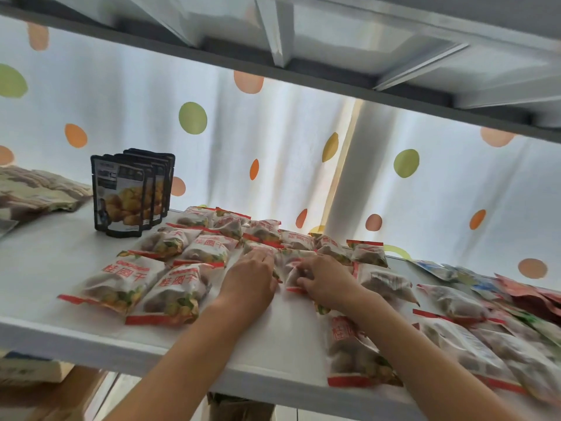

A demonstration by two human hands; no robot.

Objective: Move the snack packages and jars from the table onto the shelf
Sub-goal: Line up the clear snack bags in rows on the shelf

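Note:
Several clear snack packages with red edges and red lettering (121, 284) lie flat across the white shelf (60, 259). My left hand (249, 278) lies on one such package (258, 249) in the middle, fingers stretched forward over it. Just right of it, my right hand (324, 279) has its fingers curled round the edge of another package (293, 270). More of these packages (455, 332) spread to the right, and one (352, 357) lies under my right forearm near the shelf's front edge. No jars or table show.
Dark stand-up pouches (127, 192) stand upright at the back left, with pale flat packets (33, 192) further left. Blue and red sachets (485, 284) lie at the far right. Another shelf board (303, 50) hangs close overhead. A dotted curtain (273, 147) backs the shelf.

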